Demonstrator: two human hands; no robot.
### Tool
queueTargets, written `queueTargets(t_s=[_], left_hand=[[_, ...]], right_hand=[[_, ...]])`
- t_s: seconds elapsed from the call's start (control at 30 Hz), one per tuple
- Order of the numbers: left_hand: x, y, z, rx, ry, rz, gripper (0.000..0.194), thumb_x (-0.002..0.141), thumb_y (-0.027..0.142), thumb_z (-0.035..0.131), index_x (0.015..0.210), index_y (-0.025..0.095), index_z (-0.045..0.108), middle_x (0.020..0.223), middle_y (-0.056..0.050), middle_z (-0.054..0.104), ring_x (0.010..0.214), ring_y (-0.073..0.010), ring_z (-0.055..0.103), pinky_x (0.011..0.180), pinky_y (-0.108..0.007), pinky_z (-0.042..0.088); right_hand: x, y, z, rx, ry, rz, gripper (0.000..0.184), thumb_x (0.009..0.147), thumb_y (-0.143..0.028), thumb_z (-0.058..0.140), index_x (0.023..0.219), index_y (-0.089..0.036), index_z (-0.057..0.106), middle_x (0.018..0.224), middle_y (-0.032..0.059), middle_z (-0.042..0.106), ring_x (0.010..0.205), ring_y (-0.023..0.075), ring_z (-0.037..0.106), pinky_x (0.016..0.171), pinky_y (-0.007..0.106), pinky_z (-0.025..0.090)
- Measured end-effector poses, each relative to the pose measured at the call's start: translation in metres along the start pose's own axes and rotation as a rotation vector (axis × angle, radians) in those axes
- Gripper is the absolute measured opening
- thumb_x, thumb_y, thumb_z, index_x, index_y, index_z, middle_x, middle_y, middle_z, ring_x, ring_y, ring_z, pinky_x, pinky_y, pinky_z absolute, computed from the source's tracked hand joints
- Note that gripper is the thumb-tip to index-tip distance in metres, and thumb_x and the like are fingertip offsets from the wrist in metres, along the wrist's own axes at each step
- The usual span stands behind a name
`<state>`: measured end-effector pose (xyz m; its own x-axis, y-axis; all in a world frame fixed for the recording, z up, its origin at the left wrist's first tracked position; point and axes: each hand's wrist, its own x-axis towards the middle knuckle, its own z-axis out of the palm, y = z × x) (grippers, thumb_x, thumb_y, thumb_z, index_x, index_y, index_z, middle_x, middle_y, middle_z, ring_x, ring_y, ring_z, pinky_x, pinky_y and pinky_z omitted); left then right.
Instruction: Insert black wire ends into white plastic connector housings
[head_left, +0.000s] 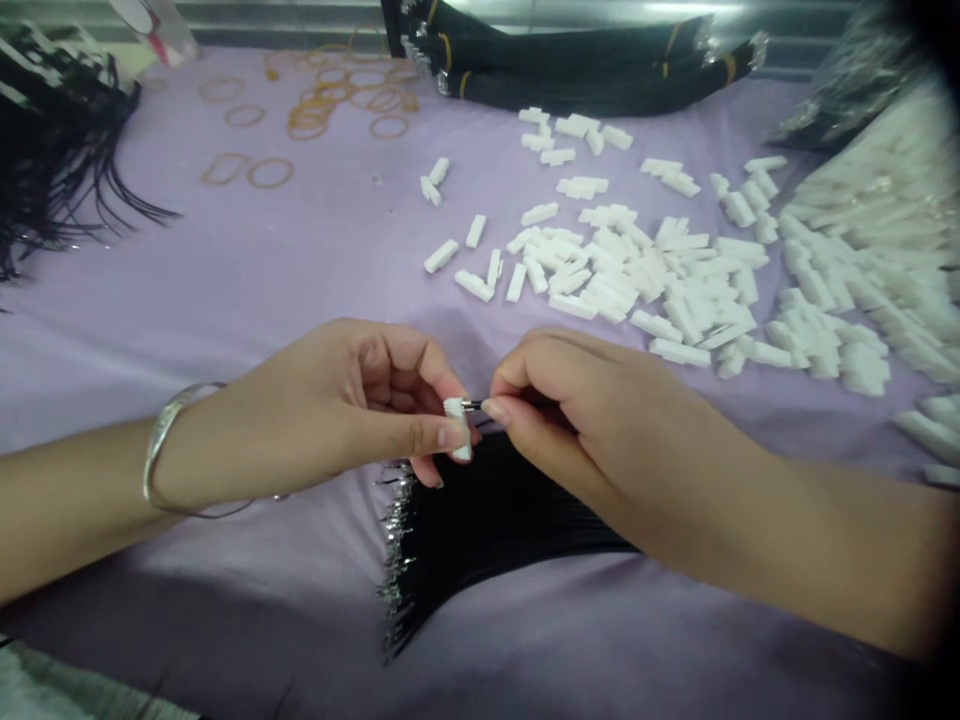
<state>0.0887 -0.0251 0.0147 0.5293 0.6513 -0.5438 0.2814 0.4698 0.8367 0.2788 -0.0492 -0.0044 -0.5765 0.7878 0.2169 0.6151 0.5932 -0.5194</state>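
Between the thumb and fingers of my left hand (375, 400) is a small white plastic connector housing (459, 430), held upright. My right hand (585, 410) pinches a thin black wire (475, 405) close to its metal terminal. That tip meets the upper right side of the housing; how deep it sits inside, I cannot tell. Below both hands lies a fanned bundle of black wires (495, 510), its silvery terminals pointing left. A large pile of loose white connector housings (622, 265) lies beyond my right hand.
Rubber bands (330, 100) are scattered at the back left. Tied black wire bundles (570, 65) lie along the far edge. More black wires (52, 150) hang at the left. A clear bag of white housings (892, 200) stands at the right, on the purple cloth (225, 260).
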Motion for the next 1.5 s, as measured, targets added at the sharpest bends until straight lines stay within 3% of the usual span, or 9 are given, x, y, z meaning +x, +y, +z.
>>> queueTargets(t_s=[0.3, 0.5, 0.6, 0.7, 0.77, 0.87, 1.0, 1.33, 1.5], left_hand=[[0.003, -0.006, -0.001, 0.015, -0.015, 0.025, 0.011, 0.069, 0.006, 0.072, 0.072, 0.014, 0.064, 0.061, 0.003, 0.072, 0.056, -0.0082, 0.068, 0.055, -0.01, 0.056], [0.003, -0.009, -0.003, 0.026, -0.022, 0.074, 0.013, 0.066, 0.008, 0.076, 0.073, 0.014, 0.065, 0.062, 0.001, 0.073, 0.058, -0.0103, 0.069, 0.056, -0.012, 0.056], [0.004, -0.01, -0.004, 0.012, -0.05, 0.107, 0.01, 0.071, 0.009, 0.072, 0.073, 0.014, 0.064, 0.063, 0.001, 0.073, 0.059, -0.0112, 0.07, 0.057, -0.014, 0.056], [0.005, -0.01, -0.008, -0.036, -0.078, 0.125, 0.007, 0.075, 0.008, 0.066, 0.075, 0.014, 0.063, 0.066, 0.003, 0.072, 0.065, -0.0115, 0.071, 0.064, -0.018, 0.057], [0.005, -0.01, -0.011, -0.072, -0.083, 0.142, 0.008, 0.076, 0.007, 0.064, 0.076, 0.014, 0.063, 0.067, 0.004, 0.071, 0.066, -0.0105, 0.07, 0.065, -0.018, 0.057], [0.004, -0.01, -0.014, -0.117, -0.084, 0.162, 0.008, 0.076, 0.007, 0.063, 0.075, 0.015, 0.063, 0.066, 0.007, 0.068, 0.063, -0.0079, 0.068, 0.064, -0.015, 0.055], [0.002, -0.011, -0.015, -0.137, -0.082, 0.155, 0.006, 0.076, 0.007, 0.063, 0.076, 0.013, 0.063, 0.065, 0.008, 0.068, 0.06, -0.0052, 0.066, 0.062, -0.012, 0.053], [0.005, -0.013, -0.017, -0.172, -0.094, 0.169, 0.005, 0.075, 0.008, 0.064, 0.077, 0.013, 0.065, 0.065, 0.009, 0.067, 0.061, -0.0042, 0.065, 0.063, -0.011, 0.051], [0.005, -0.013, -0.016, -0.182, -0.105, 0.158, 0.007, 0.076, 0.008, 0.063, 0.074, 0.014, 0.064, 0.065, 0.009, 0.066, 0.061, -0.0051, 0.065, 0.064, -0.013, 0.052]], right_hand=[[0.003, -0.006, -0.004, 0.199, -0.112, 0.166, 0.018, 0.085, -0.016, 0.054, 0.069, -0.017, 0.06, 0.061, -0.005, 0.056, 0.054, 0.0069, 0.048, 0.052, 0.022, 0.034], [0.004, -0.003, -0.003, 0.125, -0.127, 0.184, 0.019, 0.089, -0.019, 0.051, 0.072, -0.018, 0.06, 0.064, -0.0025, 0.059, 0.061, 0.0106, 0.053, 0.056, 0.025, 0.037], [0.001, -0.003, -0.009, -0.012, -0.109, 0.086, 0.015, 0.089, -0.02, 0.051, 0.078, -0.017, 0.061, 0.074, 0.0014, 0.062, 0.07, 0.0145, 0.058, 0.064, 0.027, 0.042], [-0.004, -0.011, -0.021, -0.217, -0.001, -0.079, 0.017, 0.09, -0.022, 0.051, 0.101, -0.012, 0.06, 0.102, 0.0106, 0.063, 0.099, 0.0215, 0.057, 0.085, 0.031, 0.043], [-0.006, -0.022, -0.026, -0.261, 0.023, -0.149, 0.014, 0.091, -0.018, 0.051, 0.101, -0.013, 0.059, 0.101, 0.0091, 0.063, 0.098, 0.0187, 0.057, 0.087, 0.028, 0.042], [-0.008, -0.039, -0.023, -0.201, -0.163, -0.249, 0.013, 0.091, -0.013, 0.051, 0.086, -0.016, 0.062, 0.083, 0.0027, 0.063, 0.078, 0.0143, 0.057, 0.075, 0.026, 0.046], [-0.007, -0.051, -0.007, -0.225, -0.381, -0.3, 0.018, 0.089, -0.011, 0.052, 0.081, -0.015, 0.067, 0.077, 0.0041, 0.063, 0.076, 0.019, 0.059, 0.075, 0.033, 0.05], [-0.01, -0.052, 0.004, -0.252, -0.382, -0.249, 0.011, 0.083, -0.007, 0.054, 0.08, -0.015, 0.061, 0.083, 0.005, 0.062, 0.084, 0.0207, 0.058, 0.087, 0.036, 0.048], [-0.003, -0.056, -0.012, -0.01, -0.426, 0.05, 0.015, 0.086, -0.008, 0.052, 0.077, -0.018, 0.057, 0.078, -0.0004, 0.062, 0.073, 0.0127, 0.057, 0.066, 0.024, 0.046]])
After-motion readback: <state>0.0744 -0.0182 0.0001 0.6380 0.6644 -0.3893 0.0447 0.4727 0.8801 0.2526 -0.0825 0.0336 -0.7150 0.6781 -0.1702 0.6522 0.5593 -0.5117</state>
